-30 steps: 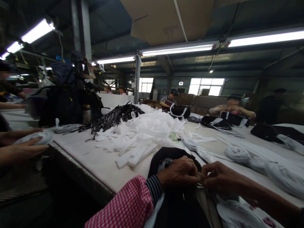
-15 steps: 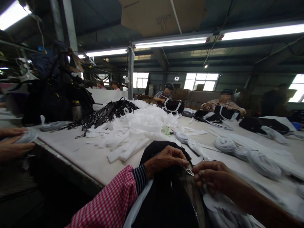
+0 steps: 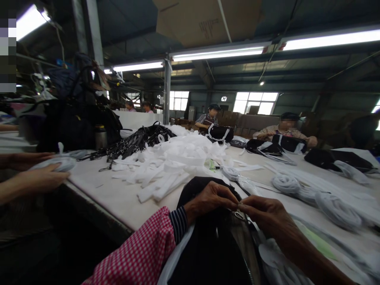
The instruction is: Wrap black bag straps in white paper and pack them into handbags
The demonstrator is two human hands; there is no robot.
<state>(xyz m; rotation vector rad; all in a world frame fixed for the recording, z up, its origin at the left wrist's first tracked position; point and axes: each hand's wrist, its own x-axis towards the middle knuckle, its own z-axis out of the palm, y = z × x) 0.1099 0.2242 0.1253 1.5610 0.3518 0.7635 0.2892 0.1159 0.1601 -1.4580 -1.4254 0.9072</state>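
A black bag (image 3: 204, 245) with white edging along its left side stands upright before me, and a zipper runs down its right side. Over its top lies my left hand (image 3: 212, 200), thumb and index finger closed in a pinch at the bag's edge beside the zipper. My right hand (image 3: 264, 211) meets it there, thumb and finger also pinched together. Whatever is between the right fingertips is too small to make out. Just beneath the fingertips hangs a small metal loop (image 3: 239, 215), which looks like a zipper pull.
White strips (image 3: 181, 158) are heaped mid-table, with black straps (image 3: 139, 138) bearing metal clips behind. Coiled white cords (image 3: 335, 209) lie at right. At left, a co-worker's hands (image 3: 44, 174) hold a white coil past the table edge (image 3: 97, 209). People handle black bags across the table.
My right hand has moved up and left, so its fingertips now meet the left ones above the metal loop. The co-worker's hands with the coil have come further into view.
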